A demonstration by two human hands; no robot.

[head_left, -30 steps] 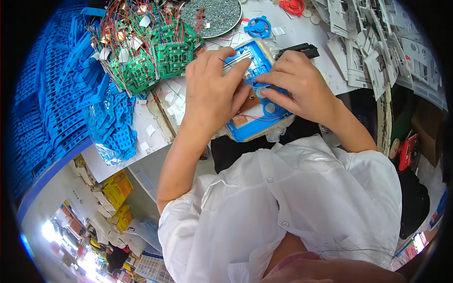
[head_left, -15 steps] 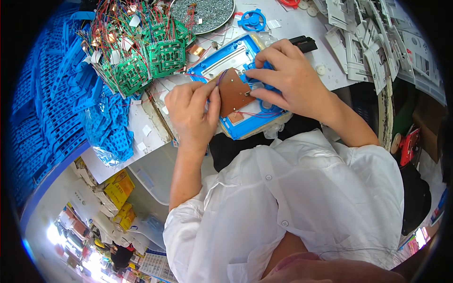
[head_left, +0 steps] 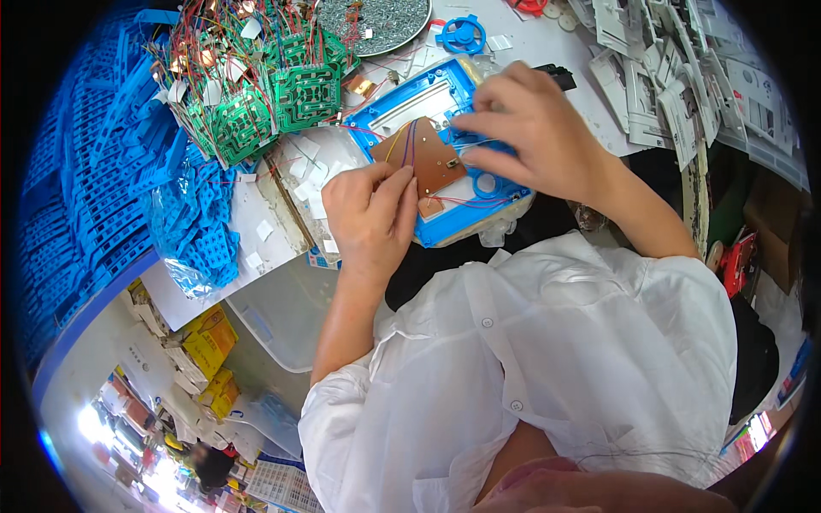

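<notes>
A brown circuit board (head_left: 436,162) rests at a tilt over a blue plastic housing (head_left: 445,229). Yellow and purple wires cross its face toward my left fingertips. My left hand (head_left: 369,214) is closed at the board's lower left edge, thumb and forefinger pinching it where the wires run; the exact grip is partly hidden. Over the housing's right side hovers my right hand (head_left: 543,128), slightly blurred, its bent fingers and thumb apart beside the board's right edge. Red and blue wires trail from the board across the housing's lower right part.
Green circuit boards (head_left: 304,94) with tangled wires are heaped at the back left. Blue plastic parts (head_left: 94,179) fill the left side. A round tray of small screws (head_left: 376,26) and a blue ring part (head_left: 460,34) lie behind; white plastic panels (head_left: 658,94) stack at the right.
My left hand has moved right and slightly down along the board, uncovering the yellow and purple wires. My right hand has drawn slightly up and right, off the board's edge.
</notes>
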